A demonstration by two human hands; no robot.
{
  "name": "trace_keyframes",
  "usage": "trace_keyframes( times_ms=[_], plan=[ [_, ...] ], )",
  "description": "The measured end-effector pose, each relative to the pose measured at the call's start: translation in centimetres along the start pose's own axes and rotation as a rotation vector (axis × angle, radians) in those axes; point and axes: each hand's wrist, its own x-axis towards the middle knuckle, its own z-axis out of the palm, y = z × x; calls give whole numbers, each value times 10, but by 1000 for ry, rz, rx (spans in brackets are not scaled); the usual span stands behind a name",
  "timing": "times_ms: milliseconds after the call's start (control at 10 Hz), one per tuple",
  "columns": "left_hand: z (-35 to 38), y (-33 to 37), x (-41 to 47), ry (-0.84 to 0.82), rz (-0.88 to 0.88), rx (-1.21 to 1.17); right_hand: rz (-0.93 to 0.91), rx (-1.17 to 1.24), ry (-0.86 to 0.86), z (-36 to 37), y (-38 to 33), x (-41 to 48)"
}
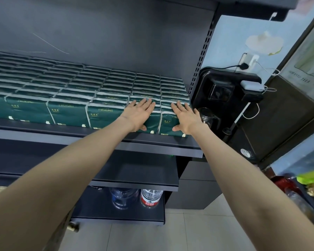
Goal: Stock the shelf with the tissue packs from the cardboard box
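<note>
Dark green tissue packs (69, 113) with white edges fill the dark grey shelf (152, 145) in several upright rows running front to back. My left hand (140, 114) lies flat, fingers spread, against the front pack of the second row from the right (152, 124). My right hand (186, 117) presses flat in the same way on the front pack of the rightmost row (168, 126). Neither hand grips anything. The cardboard box is not in sight.
A perforated shelf upright (200, 62) stands right of the packs. Beside it sits a black appliance (225, 98) with a glass jug (206, 115) and cables. Lower shelves (134, 182) hold two water bottles (150, 198). Tiled floor (188, 232) lies below; clutter sits at the right.
</note>
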Motion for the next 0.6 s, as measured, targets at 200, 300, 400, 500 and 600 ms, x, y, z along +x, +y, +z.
trace_keyframes(
  times_ms=[200, 300, 400, 500, 600],
  plan=[
    [-19, -6, -7, -28, 20, -36, -2, 2, -28, -15, -9, -3],
    [-36, -21, -17, 10, 31, -64, -15, 63, -2, -37, -20, -8],
    [-55, -41, -34, 14, 14, -110, -28, 160, 2, -59, -37, -10],
    [-74, -67, -55, 18, -24, -212, -45, 232, 7, -83, -61, -15],
    [-87, -98, -78, -42, -87, -269, -50, 232, 0, -106, -90, -20]
  ],
)
